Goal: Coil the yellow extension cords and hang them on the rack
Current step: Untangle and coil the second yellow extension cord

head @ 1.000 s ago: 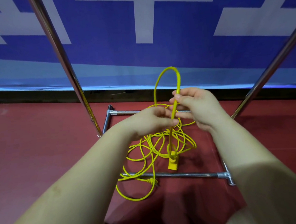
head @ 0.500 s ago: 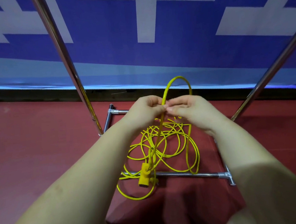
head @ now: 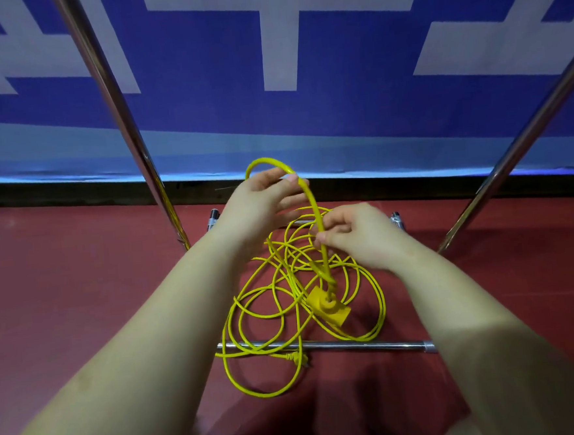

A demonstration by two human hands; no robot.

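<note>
A yellow extension cord (head: 261, 300) lies in loose tangled loops on the red floor, inside the base of a chrome rack (head: 126, 126). Its square yellow socket end (head: 329, 305) hangs just above the loops. My left hand (head: 261, 205) holds the top of a raised arc of cord, fingers partly spread around it. My right hand (head: 358, 236) pinches the same strand lower down, above the socket. The plug end (head: 297, 358) rests on the floor by the front base bar (head: 372, 344).
Two slanted chrome rack poles rise at left and at right (head: 524, 139). A blue and white banner (head: 336, 61) covers the wall behind, with a dark baseboard below it. Red floor stretches to both sides.
My hands have drawn apart: the left rose and moved left with the arc, the right dropped lower along the strand. The socket end swung from the left to the right.
</note>
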